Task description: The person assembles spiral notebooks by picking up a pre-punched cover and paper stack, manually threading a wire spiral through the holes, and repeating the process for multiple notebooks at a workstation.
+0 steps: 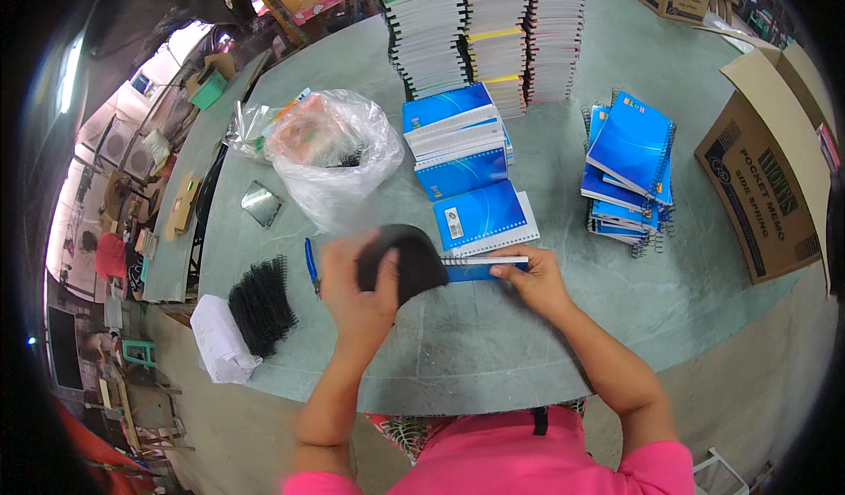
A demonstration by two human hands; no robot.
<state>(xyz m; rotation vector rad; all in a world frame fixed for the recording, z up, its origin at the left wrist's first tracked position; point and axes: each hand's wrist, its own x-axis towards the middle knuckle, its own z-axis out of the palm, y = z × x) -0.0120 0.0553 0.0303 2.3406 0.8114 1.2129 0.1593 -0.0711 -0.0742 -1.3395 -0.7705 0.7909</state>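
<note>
My right hand (539,286) grips a small blue notebook (472,273) by its right end, thumb on top, near the table's front. A bit of dark spiral coil shows along the notebook's upper left edge. Against its left end, my left hand (359,286), somewhat blurred, holds a dark curved pad (407,264) whose material I cannot make out. Just beyond lie an unbound blue cover and pages (480,218), with punched holes along the edge. Behind them leans a stack of loose blue covers and page blocks (458,139). Blue-handled pliers (312,264) lie beside my left hand.
Black spiral coils (264,306) lie at left by a white paper bundle (222,341). A clear plastic bag (339,156) stands beyond. Coil-bound blue notebooks (629,165) are piled at right, near an open cardboard box (761,169). Tall notebook stacks (493,42) stand at the back.
</note>
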